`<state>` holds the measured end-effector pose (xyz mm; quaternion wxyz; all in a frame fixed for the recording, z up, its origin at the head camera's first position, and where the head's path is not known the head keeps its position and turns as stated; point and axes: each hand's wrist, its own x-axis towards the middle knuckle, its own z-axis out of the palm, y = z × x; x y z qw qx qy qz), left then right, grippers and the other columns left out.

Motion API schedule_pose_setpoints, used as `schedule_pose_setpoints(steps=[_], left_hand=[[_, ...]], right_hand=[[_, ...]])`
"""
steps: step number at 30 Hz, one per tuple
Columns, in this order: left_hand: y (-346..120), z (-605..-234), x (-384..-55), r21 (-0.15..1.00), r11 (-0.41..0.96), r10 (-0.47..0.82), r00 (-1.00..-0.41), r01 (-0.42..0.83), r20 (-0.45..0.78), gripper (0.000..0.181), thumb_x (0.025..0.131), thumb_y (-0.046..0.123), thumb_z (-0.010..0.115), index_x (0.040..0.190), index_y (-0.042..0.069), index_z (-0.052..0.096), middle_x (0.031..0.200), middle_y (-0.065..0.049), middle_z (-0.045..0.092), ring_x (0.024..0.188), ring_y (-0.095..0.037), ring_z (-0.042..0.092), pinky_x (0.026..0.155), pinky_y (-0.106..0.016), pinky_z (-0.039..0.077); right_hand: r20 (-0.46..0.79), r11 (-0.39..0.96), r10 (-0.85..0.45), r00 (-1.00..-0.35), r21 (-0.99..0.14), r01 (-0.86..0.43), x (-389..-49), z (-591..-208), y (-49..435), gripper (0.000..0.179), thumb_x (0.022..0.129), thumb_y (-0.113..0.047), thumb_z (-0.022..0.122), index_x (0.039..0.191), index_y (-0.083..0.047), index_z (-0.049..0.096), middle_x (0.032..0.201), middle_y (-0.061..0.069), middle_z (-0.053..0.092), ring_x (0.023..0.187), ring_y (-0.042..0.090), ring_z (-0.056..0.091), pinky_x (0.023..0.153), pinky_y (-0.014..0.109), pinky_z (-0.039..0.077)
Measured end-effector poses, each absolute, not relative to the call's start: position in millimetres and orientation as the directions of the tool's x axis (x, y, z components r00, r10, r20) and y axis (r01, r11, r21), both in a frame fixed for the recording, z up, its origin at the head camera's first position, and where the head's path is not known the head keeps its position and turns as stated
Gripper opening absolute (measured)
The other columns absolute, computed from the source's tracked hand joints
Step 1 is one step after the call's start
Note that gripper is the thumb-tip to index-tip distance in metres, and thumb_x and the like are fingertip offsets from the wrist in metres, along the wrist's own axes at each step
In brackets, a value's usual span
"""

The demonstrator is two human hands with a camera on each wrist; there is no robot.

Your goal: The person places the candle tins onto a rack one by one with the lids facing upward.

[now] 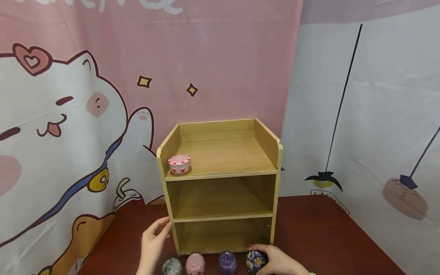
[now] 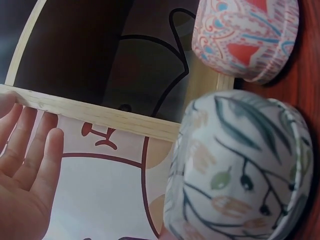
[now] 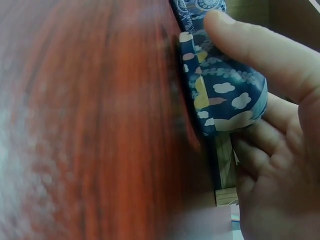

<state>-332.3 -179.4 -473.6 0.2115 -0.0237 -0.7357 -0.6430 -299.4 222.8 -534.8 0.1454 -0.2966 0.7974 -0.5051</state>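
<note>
A small wooden shelf unit [image 1: 223, 219] stands on the table. My left hand [image 1: 154, 240] touches its left front edge, the fingers [image 2: 42, 150] fairly straight against the side panel. With thumb and fingers my right hand [image 1: 276, 261] grips a dark blue patterned tin [image 1: 255, 262] near the table, at the unit's front right. To its left stand a purple tin [image 1: 227, 263], a pink tin [image 1: 195, 264] and a white tin with a leaf print [image 2: 235, 165]. Another pink tin [image 1: 179, 164], with red marks, sits on the top shelf at the left front corner.
The dark red table [image 1: 330, 233] extends on both sides of the unit. Behind it hangs a pink cloth [image 1: 223, 68] with a cartoon cat. A pale cloth [image 1: 371, 114] with hanging-lamp drawings covers the right side. The unit's top has raised side and back walls.
</note>
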Motion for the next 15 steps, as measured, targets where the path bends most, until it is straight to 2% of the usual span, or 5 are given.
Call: schedule_pose_setpoints(steps=[9,15], left_hand=[[-177.1,-473.5,-330.7,0.940,0.193,-0.274,-0.904,0.283,0.328,0.024,0.089,0.015,0.072,0.108,0.000,0.071,0.099,-0.011,0.071,0.077,-0.007,0.064,0.065,-0.029,0.056],[-172.3,-470.6,-328.2,0.932,0.199,-0.293,-0.889,0.303,0.352,0.023,0.089,0.018,0.073,0.105,0.001,0.072,0.096,-0.010,0.071,0.075,-0.010,0.065,0.064,-0.030,0.057]], right_hand=[[0.054,0.336,-0.643,-0.764,-0.876,-0.345,-302.6,-537.4,225.4,0.062,0.084,-0.023,0.077,0.138,-0.004,0.052,0.135,0.012,0.053,0.104,0.009,0.059,0.079,0.024,0.051],[0.054,0.334,-0.605,-0.794,-0.888,-0.315,-299.1,-533.0,222.0,0.061,0.081,-0.017,0.079,0.134,0.001,0.054,0.130,0.018,0.055,0.097,0.005,0.060,0.075,0.023,0.051]])
